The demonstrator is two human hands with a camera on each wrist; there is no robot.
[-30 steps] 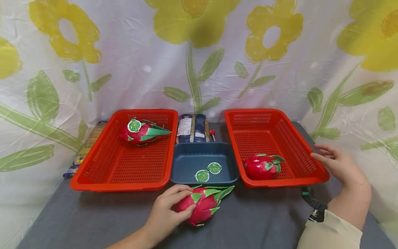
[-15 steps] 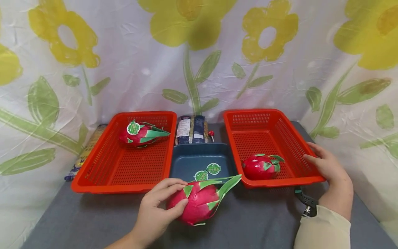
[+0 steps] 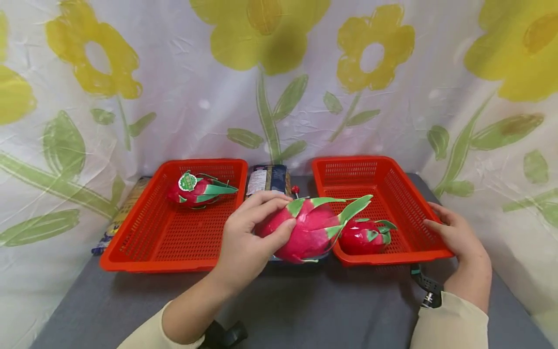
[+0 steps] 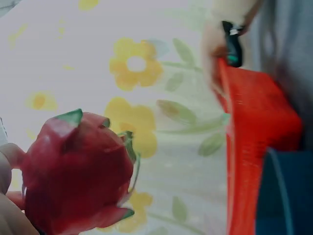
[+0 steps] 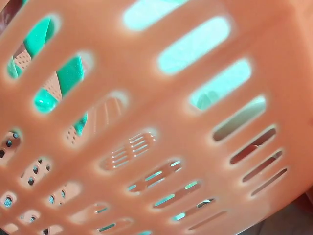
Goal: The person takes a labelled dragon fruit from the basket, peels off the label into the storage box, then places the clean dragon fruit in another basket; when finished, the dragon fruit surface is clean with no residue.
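My left hand (image 3: 257, 232) grips a pink dragon fruit (image 3: 309, 232) with green leaf tips, thumb on the near side and fingers over the top. It is raised and hides most of the blue tray (image 4: 288, 196) in the head view. The left wrist view shows the same fruit's rounded end close up. On the right, my right hand (image 3: 457, 237) holds the outer rim of the right red basket (image 3: 418, 191). A shiny red dragon fruit (image 3: 362, 237) lies in that basket's near left corner. The basket's slotted wall (image 5: 146, 117) fills the right wrist view.
At left, another red basket (image 3: 170, 265) holds a dragon fruit (image 3: 192, 191) with a round green-and-white sticker. A dark blue packet (image 3: 266, 179) and a red lollipop (image 3: 296, 189) lie at the back. A yellow packet (image 3: 124, 208) shows beside the left basket. A flowered cloth (image 3: 196, 121) hangs behind.
My left hand has lifted the dragon fruit off the table and moved it up and right, over the blue tray. My right hand has moved left onto the right basket's rim.
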